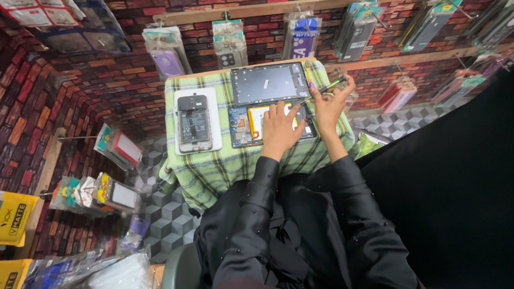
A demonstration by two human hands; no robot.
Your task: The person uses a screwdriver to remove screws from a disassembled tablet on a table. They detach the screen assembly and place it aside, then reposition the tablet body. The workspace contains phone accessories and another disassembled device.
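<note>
Black-sleeved left hand (279,128) flat, grip open, on opened tablet (270,122), right hand (329,104) gripping screwdriver (324,88)

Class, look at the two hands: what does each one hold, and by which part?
Right hand grips a green screwdriver by its handle. Left hand holds nothing; it rests flat on the opened tablet.

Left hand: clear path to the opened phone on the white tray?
Probably yes. The left hand rests on the opened tablet; the opened phone on the white tray lies just left, with only green checked cloth between.
</note>
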